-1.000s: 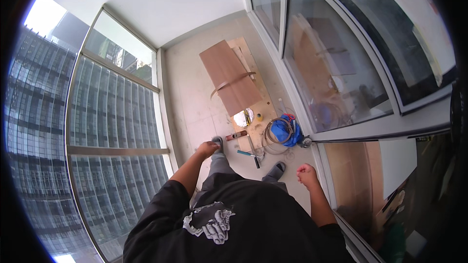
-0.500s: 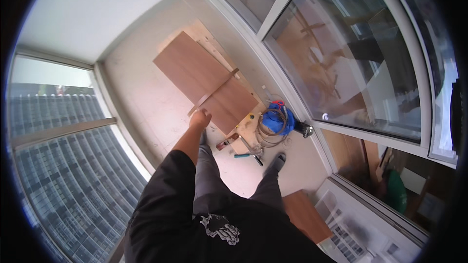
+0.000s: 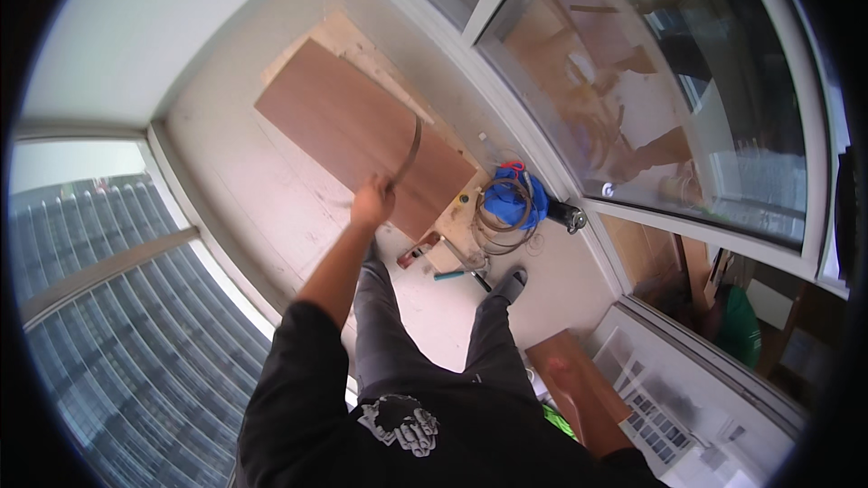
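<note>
My left hand (image 3: 372,202) is closed around one end of a thin brown strip (image 3: 416,140), which bends up over the large brown wood board (image 3: 334,108). That board lies on the floor in front of me, on top of paler boards (image 3: 339,29). My right hand (image 3: 562,372) is at the lower right, over a smaller brown board (image 3: 549,345). Blur hides its fingers, and I cannot tell whether it grips that board.
Beside the large board lie a hand plane (image 3: 418,250), a teal-handled tool (image 3: 449,275) and a coil of brown strip (image 3: 488,233) around a blue bag (image 3: 515,201). A black cylinder (image 3: 568,217) stands by the glass door frame (image 3: 588,210). Windows (image 3: 117,276) line the left.
My left hand has moved in over the large board's near edge, and the strip has turned and curved. My right arm has come into view at the lower right.
</note>
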`<act>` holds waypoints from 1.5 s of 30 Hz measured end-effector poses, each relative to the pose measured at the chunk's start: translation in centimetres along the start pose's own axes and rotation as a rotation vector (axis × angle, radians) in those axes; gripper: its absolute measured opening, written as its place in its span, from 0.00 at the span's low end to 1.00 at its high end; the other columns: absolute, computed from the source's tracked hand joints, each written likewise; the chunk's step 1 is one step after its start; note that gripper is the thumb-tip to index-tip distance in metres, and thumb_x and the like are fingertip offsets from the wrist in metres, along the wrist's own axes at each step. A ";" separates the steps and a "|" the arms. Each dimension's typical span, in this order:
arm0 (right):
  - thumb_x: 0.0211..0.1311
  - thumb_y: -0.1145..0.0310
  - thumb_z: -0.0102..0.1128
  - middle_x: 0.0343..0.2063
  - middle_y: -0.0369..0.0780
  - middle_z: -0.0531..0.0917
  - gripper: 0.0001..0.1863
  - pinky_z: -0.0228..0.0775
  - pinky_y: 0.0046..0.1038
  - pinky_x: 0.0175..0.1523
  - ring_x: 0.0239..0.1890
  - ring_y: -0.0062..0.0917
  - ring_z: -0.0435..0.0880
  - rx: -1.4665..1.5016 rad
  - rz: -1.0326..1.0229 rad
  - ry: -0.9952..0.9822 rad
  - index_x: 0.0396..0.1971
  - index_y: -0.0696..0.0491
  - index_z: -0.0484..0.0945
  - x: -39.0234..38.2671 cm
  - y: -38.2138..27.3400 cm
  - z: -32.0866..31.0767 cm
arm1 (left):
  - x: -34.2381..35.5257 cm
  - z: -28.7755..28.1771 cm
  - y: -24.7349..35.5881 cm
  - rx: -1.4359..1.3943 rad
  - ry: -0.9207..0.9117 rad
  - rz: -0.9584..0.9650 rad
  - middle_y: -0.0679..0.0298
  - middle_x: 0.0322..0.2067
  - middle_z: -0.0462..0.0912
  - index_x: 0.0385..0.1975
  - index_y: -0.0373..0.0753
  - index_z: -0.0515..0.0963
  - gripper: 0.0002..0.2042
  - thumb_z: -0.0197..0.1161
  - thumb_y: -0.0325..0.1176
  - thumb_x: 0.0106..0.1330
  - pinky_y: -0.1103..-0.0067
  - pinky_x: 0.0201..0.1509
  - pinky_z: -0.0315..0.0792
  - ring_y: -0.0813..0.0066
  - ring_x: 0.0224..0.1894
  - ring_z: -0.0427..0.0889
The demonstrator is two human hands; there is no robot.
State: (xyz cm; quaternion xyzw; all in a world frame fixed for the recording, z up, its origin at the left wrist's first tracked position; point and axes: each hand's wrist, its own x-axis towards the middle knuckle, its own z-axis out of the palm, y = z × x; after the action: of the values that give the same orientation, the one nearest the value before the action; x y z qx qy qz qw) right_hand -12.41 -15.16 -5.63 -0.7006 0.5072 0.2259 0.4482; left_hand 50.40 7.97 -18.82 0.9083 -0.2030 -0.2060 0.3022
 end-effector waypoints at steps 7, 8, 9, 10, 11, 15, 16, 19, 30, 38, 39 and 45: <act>0.69 0.62 0.58 0.48 0.46 0.81 0.21 0.74 0.30 0.54 0.48 0.33 0.83 0.773 -0.532 -0.236 0.55 0.59 0.72 0.7 -39.0 -0.8 | -19.8 -10.8 20.2 -0.284 0.071 0.325 0.53 0.30 0.82 0.38 0.34 0.77 0.09 0.66 0.28 0.61 0.68 0.36 0.76 0.52 0.33 0.83; 0.71 0.63 0.55 0.48 0.46 0.80 0.19 0.74 0.30 0.54 0.48 0.33 0.83 0.913 -0.553 -0.289 0.55 0.60 0.72 -0.7 -42.7 -2.1 | -21.2 -10.9 21.8 -0.335 0.058 0.382 0.54 0.30 0.82 0.38 0.35 0.77 0.08 0.66 0.27 0.61 0.68 0.36 0.76 0.53 0.33 0.83; 0.73 0.64 0.52 0.48 0.46 0.79 0.17 0.74 0.31 0.53 0.47 0.34 0.83 1.046 -0.570 -0.355 0.54 0.60 0.72 -2.5 -45.0 -3.7 | -22.7 -10.8 23.3 -0.384 0.045 0.432 0.55 0.30 0.83 0.38 0.35 0.77 0.08 0.67 0.25 0.60 0.69 0.36 0.76 0.54 0.33 0.84; 0.74 0.64 0.50 0.44 0.45 0.79 0.16 0.75 0.31 0.51 0.45 0.32 0.83 1.075 -0.638 -0.431 0.52 0.60 0.73 -4.6 -46.3 -6.0 | -23.7 -10.4 25.0 -0.458 0.020 0.437 0.55 0.30 0.83 0.38 0.35 0.77 0.07 0.66 0.25 0.61 0.70 0.37 0.76 0.55 0.34 0.84; 0.75 0.64 0.49 0.41 0.44 0.80 0.15 0.76 0.31 0.49 0.42 0.31 0.83 1.102 -0.699 -0.525 0.51 0.60 0.73 -6.5 -47.3 -7.9 | -24.3 -10.4 26.5 -0.521 -0.004 0.429 0.56 0.31 0.83 0.37 0.36 0.77 0.07 0.66 0.24 0.61 0.71 0.38 0.76 0.57 0.34 0.84; 0.75 0.65 0.47 0.27 0.39 0.78 0.13 0.75 0.28 0.42 0.33 0.24 0.81 1.025 -0.927 -0.603 0.43 0.60 0.74 -12.0 -46.2 -12.9 | -25.2 -12.2 31.1 -0.469 -0.277 0.472 0.53 0.41 0.82 0.51 0.36 0.75 0.15 0.63 0.24 0.63 0.72 0.51 0.74 0.62 0.46 0.83; 0.75 0.66 0.49 0.23 0.37 0.77 0.12 0.74 0.26 0.39 0.28 0.22 0.78 1.060 -0.957 -0.516 0.41 0.60 0.73 -13.6 -46.0 -13.5 | -25.2 -12.8 31.7 -0.436 -0.228 0.547 0.53 0.45 0.81 0.55 0.36 0.71 0.20 0.63 0.25 0.63 0.72 0.55 0.72 0.62 0.50 0.80; 0.75 0.64 0.46 0.25 0.40 0.77 0.13 0.76 0.30 0.38 0.28 0.26 0.81 0.932 -1.143 -0.301 0.42 0.60 0.72 -16.5 -44.2 -15.1 | -24.4 -17.3 36.5 -0.525 -0.196 0.718 0.53 0.55 0.76 0.67 0.38 0.61 0.32 0.65 0.26 0.62 0.69 0.64 0.66 0.64 0.61 0.72; 0.76 0.62 0.45 0.27 0.38 0.80 0.13 0.70 0.19 0.29 0.21 0.16 0.75 0.905 -1.190 0.032 0.41 0.58 0.72 -19.3 -39.1 -16.7 | -24.2 -22.6 53.9 -0.847 -0.230 0.911 0.63 0.36 0.83 0.56 0.33 0.73 0.20 0.66 0.28 0.64 0.80 0.46 0.74 0.80 0.38 0.80; 0.76 0.63 0.44 0.27 0.37 0.80 0.13 0.68 0.18 0.27 0.20 0.14 0.73 0.897 -1.205 0.083 0.43 0.58 0.72 -18.9 -38.2 -16.7 | -24.3 -22.8 55.0 -0.804 -0.124 0.957 0.62 0.30 0.85 0.41 0.31 0.81 0.10 0.67 0.29 0.63 0.81 0.42 0.74 0.80 0.35 0.82; 0.76 0.63 0.44 0.27 0.37 0.80 0.13 0.67 0.18 0.27 0.20 0.14 0.73 0.888 -1.211 0.079 0.43 0.59 0.72 -18.8 -38.3 -16.8 | -24.2 -22.9 54.9 -0.798 -0.103 0.964 0.62 0.30 0.85 0.40 0.31 0.82 0.10 0.67 0.29 0.63 0.81 0.42 0.74 0.79 0.35 0.82; 0.76 0.64 0.45 0.26 0.37 0.80 0.14 0.67 0.17 0.27 0.19 0.13 0.73 0.860 -1.240 0.109 0.44 0.60 0.73 -18.6 -38.5 -16.5 | -24.4 -23.8 55.1 -0.712 -0.033 0.914 0.60 0.28 0.84 0.36 0.32 0.83 0.08 0.66 0.32 0.65 0.81 0.36 0.74 0.77 0.30 0.82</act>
State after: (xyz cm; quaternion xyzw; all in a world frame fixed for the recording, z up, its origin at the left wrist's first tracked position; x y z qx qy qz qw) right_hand 13.37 -16.65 32.24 -0.6310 0.0851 -0.3205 0.7013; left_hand 28.48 -9.38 39.57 0.5675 -0.4974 -0.1243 0.6443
